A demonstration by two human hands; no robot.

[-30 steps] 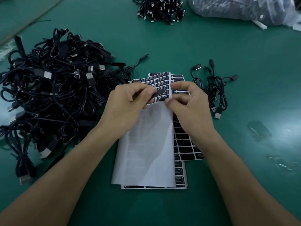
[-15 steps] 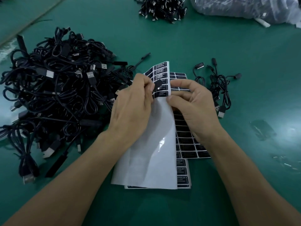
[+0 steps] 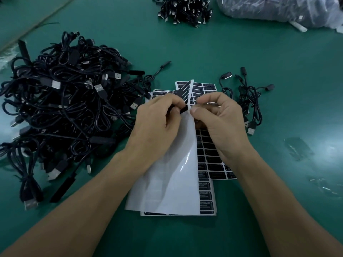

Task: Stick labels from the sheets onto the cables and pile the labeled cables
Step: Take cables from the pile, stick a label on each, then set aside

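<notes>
One plastic bag (image 3: 315, 17) holds dark cables (image 3: 259, 5).

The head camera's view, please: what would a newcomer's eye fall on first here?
First, the two hands at the centre: the left hand pinches a black label, and the right hand pinches the curled label sheet. Next comes the big tangled heap of black cables at the left of the green table, with a smaller bunch just right of the sheets.
</notes>
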